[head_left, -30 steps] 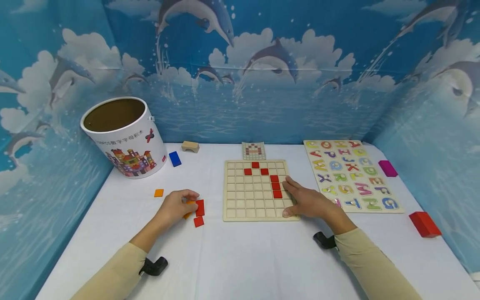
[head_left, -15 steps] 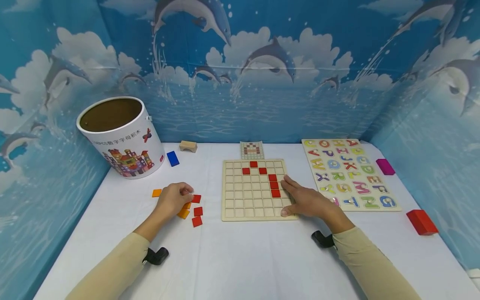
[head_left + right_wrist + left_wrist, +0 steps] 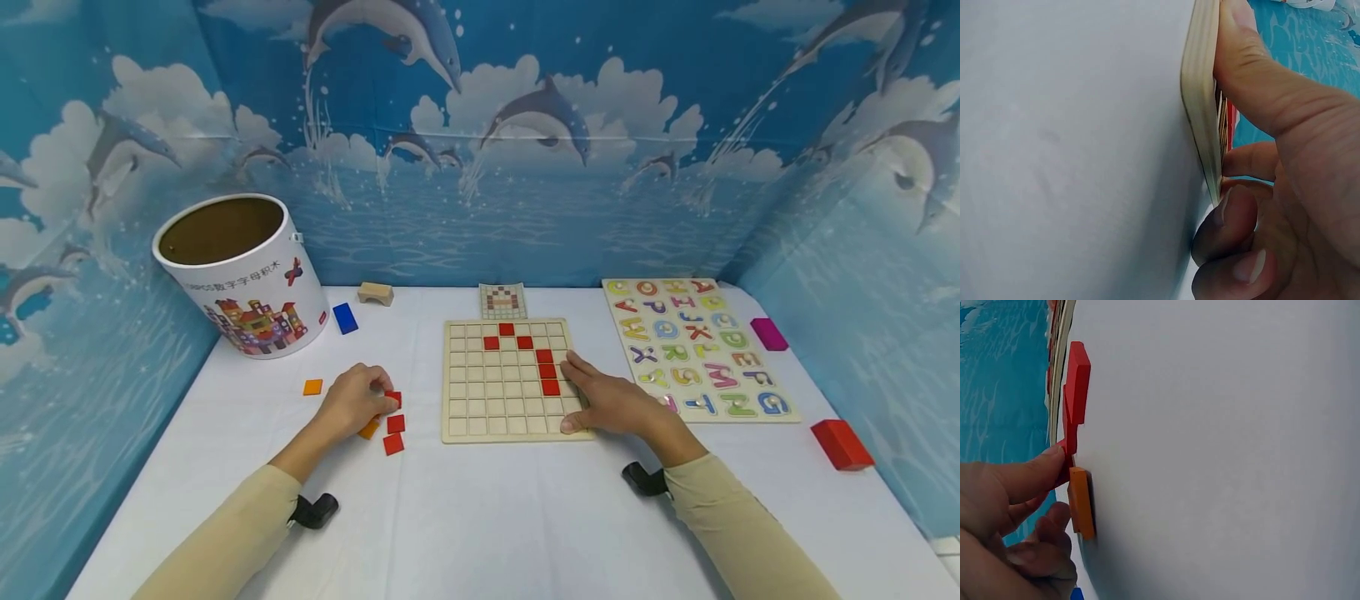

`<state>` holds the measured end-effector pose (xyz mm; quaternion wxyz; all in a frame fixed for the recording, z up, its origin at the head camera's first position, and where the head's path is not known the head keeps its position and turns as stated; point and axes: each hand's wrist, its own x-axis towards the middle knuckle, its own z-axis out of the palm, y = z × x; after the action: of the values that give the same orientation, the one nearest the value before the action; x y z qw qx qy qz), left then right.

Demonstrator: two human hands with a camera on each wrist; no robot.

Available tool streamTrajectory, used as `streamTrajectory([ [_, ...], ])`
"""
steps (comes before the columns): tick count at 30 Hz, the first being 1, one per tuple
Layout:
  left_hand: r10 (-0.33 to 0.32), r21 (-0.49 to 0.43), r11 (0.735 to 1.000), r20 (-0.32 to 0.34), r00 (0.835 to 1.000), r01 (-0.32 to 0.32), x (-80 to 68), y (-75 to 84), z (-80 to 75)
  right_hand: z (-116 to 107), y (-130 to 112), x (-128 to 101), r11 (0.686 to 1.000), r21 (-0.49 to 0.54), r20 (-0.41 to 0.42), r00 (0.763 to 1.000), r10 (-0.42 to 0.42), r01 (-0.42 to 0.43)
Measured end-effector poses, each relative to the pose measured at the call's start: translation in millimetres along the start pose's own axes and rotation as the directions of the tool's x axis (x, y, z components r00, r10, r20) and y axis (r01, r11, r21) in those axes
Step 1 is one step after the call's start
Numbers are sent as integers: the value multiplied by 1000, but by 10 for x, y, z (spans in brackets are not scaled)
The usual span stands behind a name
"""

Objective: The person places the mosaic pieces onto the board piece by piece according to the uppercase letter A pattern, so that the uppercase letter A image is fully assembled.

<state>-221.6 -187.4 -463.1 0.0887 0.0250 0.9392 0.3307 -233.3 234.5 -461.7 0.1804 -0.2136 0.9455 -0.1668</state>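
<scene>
A wooden grid board [image 3: 487, 408] lies at the table's middle, with several red tiles set in it [image 3: 550, 372]. My right hand [image 3: 579, 392] rests on its right edge, thumb [image 3: 1254, 56] pressed on the board's face [image 3: 1202, 94] and the other fingers beside the edge. Left of the board, my left hand [image 3: 384, 402] pinches a loose red tile [image 3: 394, 397]; the thumb [image 3: 1029, 475] touches that tile [image 3: 1067, 453]. Two more red tiles [image 3: 395, 423] [image 3: 393, 443] and an orange tile [image 3: 368, 430] [image 3: 1080, 501] lie beside it.
Another orange tile [image 3: 312, 387] lies further left. A white cardboard tub [image 3: 243, 275] stands at back left, with a blue block [image 3: 345, 317] and a wooden arch [image 3: 376, 292] near it. A pattern card [image 3: 502, 301], an alphabet puzzle [image 3: 693, 346], a purple block [image 3: 768, 333] and a red block [image 3: 842, 444] lie around.
My left hand has spread the small stack of tiles and shifted onto the upper red tile. The right hand has stayed on the board's edge.
</scene>
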Motion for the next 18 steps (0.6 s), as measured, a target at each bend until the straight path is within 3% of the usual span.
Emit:
streamTrajectory([
  [4,-37,-105,994,-21,999,34,5,0,4,0,-3,1,1000,-1,0,1000,2,-2],
  [11,-75,-279,958,-10,997,69,80,3,-9,8,-27,19,1000,-1,1,1000,8,-8],
  [14,-108,-352,930,5,994,103,140,84,15,9,-33,23,1000,1,4,1000,11,-11],
  [18,-127,-416,901,13,992,121,305,313,97,7,-26,16,1000,5,6,1000,29,-29],
])
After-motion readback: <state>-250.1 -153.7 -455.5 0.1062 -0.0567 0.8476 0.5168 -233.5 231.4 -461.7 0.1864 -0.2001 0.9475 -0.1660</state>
